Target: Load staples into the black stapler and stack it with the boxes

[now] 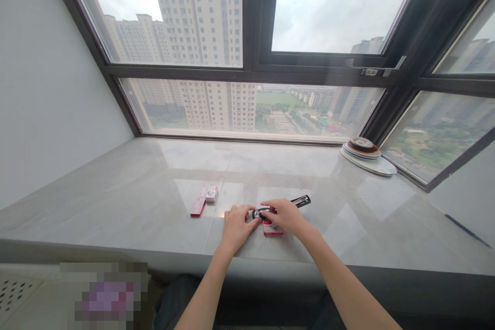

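On the grey marbled sill lies a black stapler, swung open and stretched out to the right. My left hand has its thumb and fingers curled round the stapler's left end. From the right, my right hand pinches the middle of it and covers part of the metal track. Just under the right hand sits a red-and-white small box, partly hidden by the fingers. Further left are a pale small box and, touching or close to it, a red-edged small box.
A stack of plates stands in the far right corner by the window. Along the right wall lies a thin dark stick-like thing. The sill's front edge runs just below my wrists. A blurred purple patch is at lower left.
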The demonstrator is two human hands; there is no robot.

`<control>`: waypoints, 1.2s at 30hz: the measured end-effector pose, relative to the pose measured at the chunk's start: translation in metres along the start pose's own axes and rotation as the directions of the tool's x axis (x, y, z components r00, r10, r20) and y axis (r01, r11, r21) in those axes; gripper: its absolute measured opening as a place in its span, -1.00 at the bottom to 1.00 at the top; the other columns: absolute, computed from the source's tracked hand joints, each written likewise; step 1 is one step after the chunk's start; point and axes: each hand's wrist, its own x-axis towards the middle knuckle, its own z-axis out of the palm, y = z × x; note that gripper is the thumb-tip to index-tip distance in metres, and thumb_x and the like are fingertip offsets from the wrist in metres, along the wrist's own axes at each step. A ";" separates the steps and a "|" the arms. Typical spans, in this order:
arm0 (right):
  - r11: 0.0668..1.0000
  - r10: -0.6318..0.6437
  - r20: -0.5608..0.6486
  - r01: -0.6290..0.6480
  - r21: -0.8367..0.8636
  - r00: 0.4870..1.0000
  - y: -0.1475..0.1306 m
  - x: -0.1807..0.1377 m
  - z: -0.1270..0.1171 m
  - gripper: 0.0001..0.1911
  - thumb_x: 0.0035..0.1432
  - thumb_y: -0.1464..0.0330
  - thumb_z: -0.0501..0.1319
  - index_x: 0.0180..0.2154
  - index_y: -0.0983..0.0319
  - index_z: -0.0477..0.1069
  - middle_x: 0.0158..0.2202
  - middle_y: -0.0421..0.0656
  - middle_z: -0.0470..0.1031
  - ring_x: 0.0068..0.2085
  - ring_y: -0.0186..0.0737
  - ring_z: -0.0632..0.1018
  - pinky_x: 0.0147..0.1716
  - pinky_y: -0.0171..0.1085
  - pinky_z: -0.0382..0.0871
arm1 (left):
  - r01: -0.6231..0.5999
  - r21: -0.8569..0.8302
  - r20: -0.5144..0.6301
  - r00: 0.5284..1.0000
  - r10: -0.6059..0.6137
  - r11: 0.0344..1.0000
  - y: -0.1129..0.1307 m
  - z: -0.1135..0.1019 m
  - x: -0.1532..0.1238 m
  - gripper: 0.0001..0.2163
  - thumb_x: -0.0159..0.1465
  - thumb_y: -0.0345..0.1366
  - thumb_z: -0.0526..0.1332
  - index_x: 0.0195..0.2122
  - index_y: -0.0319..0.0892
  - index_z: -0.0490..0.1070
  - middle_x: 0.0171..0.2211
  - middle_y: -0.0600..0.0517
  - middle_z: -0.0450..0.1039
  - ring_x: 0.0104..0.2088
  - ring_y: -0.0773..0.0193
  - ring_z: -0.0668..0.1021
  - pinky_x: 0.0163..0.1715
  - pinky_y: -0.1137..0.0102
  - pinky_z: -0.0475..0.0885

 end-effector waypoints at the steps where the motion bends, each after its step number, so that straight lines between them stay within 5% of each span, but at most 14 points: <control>1: 0.999 0.033 -0.026 -0.033 -0.016 0.999 0.001 -0.002 -0.001 -0.68 0.23 0.15 0.27 -0.05 0.11 0.61 -0.35 -0.17 0.60 -0.31 -0.18 0.52 -0.30 -0.31 0.21 | 0.003 0.002 0.000 1.000 -0.003 1.000 0.000 0.000 0.000 -0.71 0.25 -0.01 0.30 -0.05 0.07 0.53 -0.34 0.05 0.51 -0.18 0.08 0.46 -0.18 0.28 0.21; 7: 0.991 0.136 -0.136 -0.134 0.019 0.981 -0.009 -0.015 0.005 -0.57 0.37 0.12 0.07 -0.40 0.17 0.56 -0.49 -0.16 0.51 -0.41 -0.22 0.45 -0.37 -0.30 0.14 | 0.001 -0.012 -0.001 1.000 -0.001 1.000 0.000 0.001 0.001 -0.74 0.24 -0.03 0.32 -0.07 0.08 0.54 -0.37 0.06 0.50 -0.22 0.08 0.46 -0.18 0.28 0.21; 11: 0.954 0.185 -0.133 -0.145 0.261 0.974 -0.001 -0.033 0.011 -0.56 0.35 0.03 0.08 -0.24 0.18 0.57 -0.49 -0.21 0.46 -0.44 -0.25 0.42 -0.41 -0.32 0.15 | 0.005 -0.014 0.000 1.000 -0.005 1.000 -0.001 0.003 0.001 -0.72 0.25 -0.03 0.31 -0.04 0.08 0.53 -0.35 0.06 0.51 -0.20 0.07 0.47 -0.17 0.27 0.20; 16: 0.696 0.514 0.076 -0.467 0.546 0.854 0.052 -0.069 -0.013 -0.41 0.19 -0.14 0.18 -0.13 0.25 0.51 -0.60 -0.30 0.27 -0.64 -0.39 0.16 -0.61 -0.34 -0.08 | 0.007 -0.024 0.016 1.000 -0.007 1.000 -0.002 0.004 0.002 -0.72 0.26 -0.03 0.30 -0.03 0.10 0.53 -0.38 0.08 0.48 -0.20 0.09 0.47 -0.16 0.27 0.20; 20: 0.584 0.462 0.056 -0.351 0.732 0.885 0.072 -0.065 -0.046 -0.29 0.07 -0.12 0.31 0.09 0.21 0.41 -0.48 -0.28 0.37 -0.64 -0.47 0.11 -0.64 -0.38 -0.11 | 0.012 -0.038 0.032 0.999 -0.011 0.999 -0.001 0.003 0.001 -0.71 0.27 -0.03 0.30 -0.01 0.10 0.53 -0.39 0.08 0.46 -0.20 0.10 0.47 -0.15 0.28 0.19; 26: 0.760 0.186 0.021 -0.158 0.631 0.982 0.041 -0.010 -0.049 -0.46 -0.01 -0.02 0.42 -0.16 0.25 0.49 -0.59 -0.33 0.28 -0.55 -0.38 0.27 -0.56 -0.36 0.09 | 0.018 -0.037 0.042 0.999 -0.016 0.999 0.000 0.001 0.000 -0.69 0.26 -0.01 0.30 -0.01 0.09 0.53 -0.39 0.08 0.47 -0.20 0.11 0.46 -0.15 0.29 0.18; 31: 0.912 0.060 0.046 -0.074 0.403 0.997 0.017 0.015 -0.024 -0.60 -0.02 0.06 0.43 -0.30 0.21 0.47 -0.61 -0.40 0.17 -0.54 -0.42 0.19 -0.52 -0.37 0.02 | 0.020 -0.019 0.059 0.998 -0.019 1.000 -0.001 0.000 0.000 -0.68 0.26 0.01 0.29 0.00 0.08 0.52 -0.38 0.08 0.48 -0.20 0.11 0.46 -0.16 0.30 0.16; 36: 0.983 -0.006 0.099 -0.012 0.184 0.995 0.003 0.014 -0.010 -0.76 0.05 0.23 0.37 -0.25 0.19 0.49 -0.56 -0.36 0.32 -0.51 -0.38 0.31 -0.50 -0.37 0.03 | 0.012 0.011 0.071 0.997 -0.013 1.000 -0.001 -0.001 0.000 -0.71 0.27 -0.04 0.28 -0.01 0.05 0.50 -0.40 0.09 0.45 -0.20 0.12 0.46 -0.18 0.30 0.17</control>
